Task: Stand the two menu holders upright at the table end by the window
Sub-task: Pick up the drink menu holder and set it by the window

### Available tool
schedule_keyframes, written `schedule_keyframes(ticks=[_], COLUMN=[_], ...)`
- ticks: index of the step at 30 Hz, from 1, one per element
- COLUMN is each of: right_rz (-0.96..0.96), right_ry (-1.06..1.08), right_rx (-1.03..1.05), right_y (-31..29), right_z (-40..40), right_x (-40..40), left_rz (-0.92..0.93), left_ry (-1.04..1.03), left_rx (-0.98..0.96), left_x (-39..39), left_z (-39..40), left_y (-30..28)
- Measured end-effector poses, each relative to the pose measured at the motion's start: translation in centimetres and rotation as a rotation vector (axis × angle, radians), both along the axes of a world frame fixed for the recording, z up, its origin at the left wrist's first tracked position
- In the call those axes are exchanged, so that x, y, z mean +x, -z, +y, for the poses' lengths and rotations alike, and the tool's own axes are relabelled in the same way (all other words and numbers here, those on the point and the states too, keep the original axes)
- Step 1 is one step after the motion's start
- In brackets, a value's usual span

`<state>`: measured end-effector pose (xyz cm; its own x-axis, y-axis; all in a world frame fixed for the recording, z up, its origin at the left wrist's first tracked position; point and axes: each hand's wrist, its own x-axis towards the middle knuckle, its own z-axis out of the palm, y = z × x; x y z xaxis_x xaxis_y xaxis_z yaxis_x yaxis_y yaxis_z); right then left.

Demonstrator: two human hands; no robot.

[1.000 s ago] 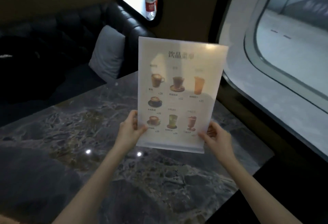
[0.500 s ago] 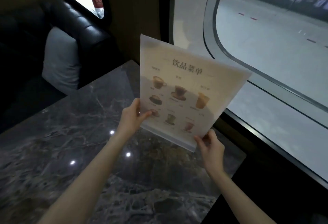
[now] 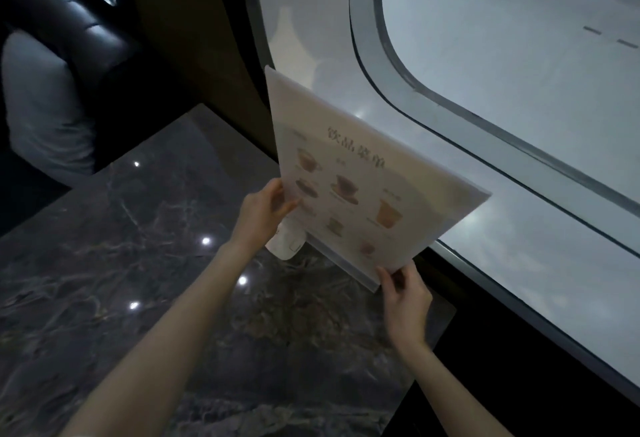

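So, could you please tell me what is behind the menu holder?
A white object peeks out below the menu holder, on the table; the holder hides most of it.

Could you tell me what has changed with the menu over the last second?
The frosted acrylic drinks menu holder has travelled toward the window end of the dark marble table and tilted, its right side dipping. A small white object now shows beneath it. Left hand and right hand still grip its lower corners.
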<state>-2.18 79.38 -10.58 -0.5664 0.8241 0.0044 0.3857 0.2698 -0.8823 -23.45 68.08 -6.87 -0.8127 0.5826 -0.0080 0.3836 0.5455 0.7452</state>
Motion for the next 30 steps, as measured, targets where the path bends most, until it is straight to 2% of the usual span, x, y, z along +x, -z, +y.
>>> schedule_keyframes(ticks=[25,30], right_rz=[-0.061,-0.089], right_ry=[-0.021,-0.063], right_rx=[-0.077,-0.114], right_y=[0.8,0.6], right_z=[1.3,1.4], right_x=[0.4,0.4], left_rz=[-0.049,-0.128], left_ry=[-0.013,-0.028], left_rx=[-0.086,-0.085], left_x=[0.3,0.5], left_z=[1.9,2.1], left_y=[0.4,0.4])
